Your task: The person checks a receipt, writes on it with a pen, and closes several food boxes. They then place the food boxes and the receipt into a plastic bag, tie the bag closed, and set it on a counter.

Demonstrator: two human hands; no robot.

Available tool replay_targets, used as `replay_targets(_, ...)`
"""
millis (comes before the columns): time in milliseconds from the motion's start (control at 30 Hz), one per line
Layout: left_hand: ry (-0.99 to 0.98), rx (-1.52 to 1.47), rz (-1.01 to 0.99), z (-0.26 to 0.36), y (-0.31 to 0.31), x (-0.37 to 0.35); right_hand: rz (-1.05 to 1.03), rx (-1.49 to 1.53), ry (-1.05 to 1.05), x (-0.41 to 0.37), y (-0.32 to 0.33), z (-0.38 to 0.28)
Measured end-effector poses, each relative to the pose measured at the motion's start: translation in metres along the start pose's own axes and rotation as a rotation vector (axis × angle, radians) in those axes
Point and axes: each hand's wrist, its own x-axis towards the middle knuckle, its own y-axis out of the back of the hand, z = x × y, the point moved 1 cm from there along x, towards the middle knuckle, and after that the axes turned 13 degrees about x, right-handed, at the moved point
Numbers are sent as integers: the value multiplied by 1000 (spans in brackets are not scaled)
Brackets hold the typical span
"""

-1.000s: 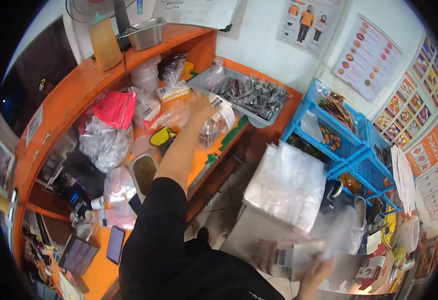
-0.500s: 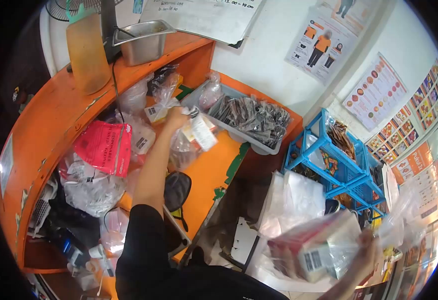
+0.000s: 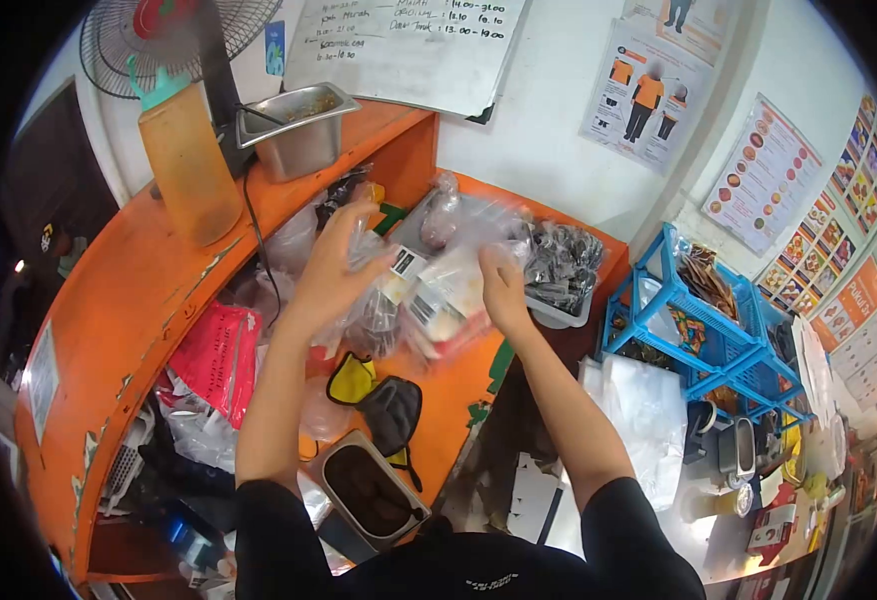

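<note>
My left hand (image 3: 344, 262) is open, thumb and fingers spread beside a clear plastic bag (image 3: 374, 318) with a white printed label (image 3: 406, 265). My right hand (image 3: 505, 285) has its fingers curled at the side of a clear plastic bag with a box (image 3: 444, 312) inside, blurred by motion. That bag is over the orange counter (image 3: 449, 400), in front of the grey tray (image 3: 569, 313). Nearer me lie a black cloth item with a strap (image 3: 394, 412) and a black-and-yellow one (image 3: 352, 380).
Black-wrapped packets (image 3: 567, 262) fill part of the tray. A steel container (image 3: 304, 135) and a sauce bottle (image 3: 189, 165) stand on the raised ledge. Near me is a rectangular metal tin (image 3: 374, 490). Blue baskets (image 3: 709, 330) and clear plastic sheets (image 3: 644, 420) are on the right.
My right hand has brought the bagged box from the far right onto the counter area before the tray. My left hand has let go of the labelled bag and spread its fingers.
</note>
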Motion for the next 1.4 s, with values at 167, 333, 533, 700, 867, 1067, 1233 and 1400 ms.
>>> replay_targets(167, 2, -248, -102, 61, 34, -65, -93, 383, 156, -26, 44, -177)
replay_targets(333, 31, -808, -267, 131, 5, -129, -412, 1372, 6, -134, 135, -282)
replay_targets(533, 120, -1154, -411, 212, -78, -153, -13, 1527, 147, -223, 203, -332)
replay_targets(700, 74, -1161, -534, 264, -104, -168, 98, 1467, 244, -266, 250, -343)
replay_targets(867, 119, -1256, -644, 308, -127, -186, 168, 1367, 334, -307, 288, -361)
replay_targets(1067, -15, -1237, -706, 368, -144, -199, 255, 1191, 439, -352, 327, -382)
replay_targets(1233, 5, -1286, -826, 404, -155, -209, 482, 333, 517, -390, 355, -395)
replay_targets(1400, -102, -1271, -842, 439, -162, -216, 720, -1455, 304, -424, 383, -408)
